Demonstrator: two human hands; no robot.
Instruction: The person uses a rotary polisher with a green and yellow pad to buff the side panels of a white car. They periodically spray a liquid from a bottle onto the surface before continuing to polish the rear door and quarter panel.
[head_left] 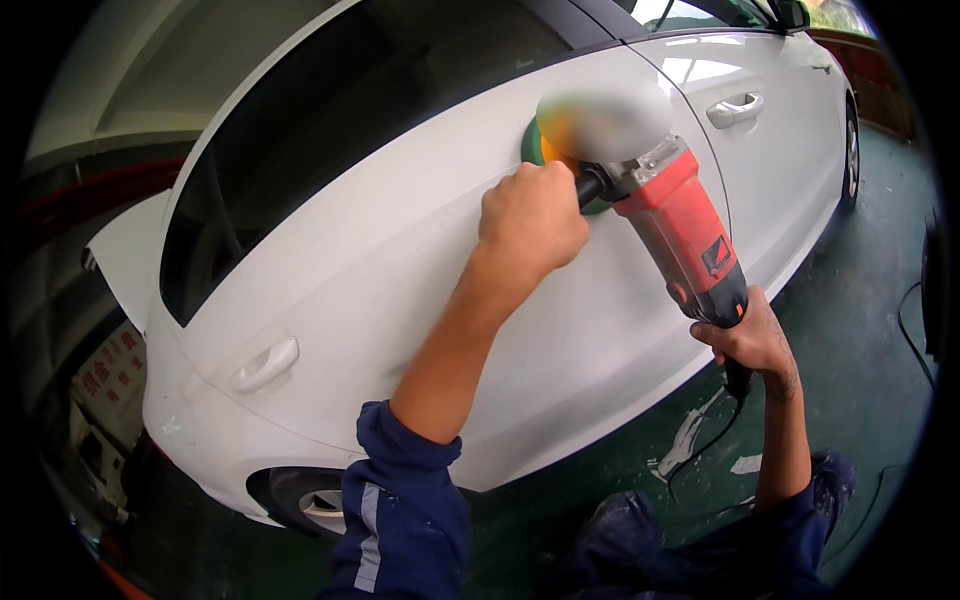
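tool: a handheld electric polisher (pixel 685 235) with a red body, a grey metal gear head and a black rear grip; a black side handle juts from the head.
pad: a green backing disc with a yellow edge (pixel 541 145), partly blurred in the view, lying flat against the panel.
location: the polisher sits against the white car door (pixel 400 260), below the dark side window (pixel 340 110) and between the two door handles, front handle (pixel 735 108) and rear handle (pixel 265 365).
long axis: the body runs from the pad at upper left down to the grip at lower right; the pad end points at the door, the grip end towards the person.
cord: a black cable (pixel 725 425) hangs from the grip end to the green floor (pixel 860 300).
left hand: the left hand (pixel 530 222) is clenched around the side handle, knuckles up, wrist straight, forearm bare and stretched up from a rolled blue sleeve (pixel 405 500).
right hand: the right hand (pixel 750 335) is wrapped around the rear grip from below, wrist bent, forearm rising from the lower right.
surroundings: a rear wheel (pixel 310 500) shows at the lower left.
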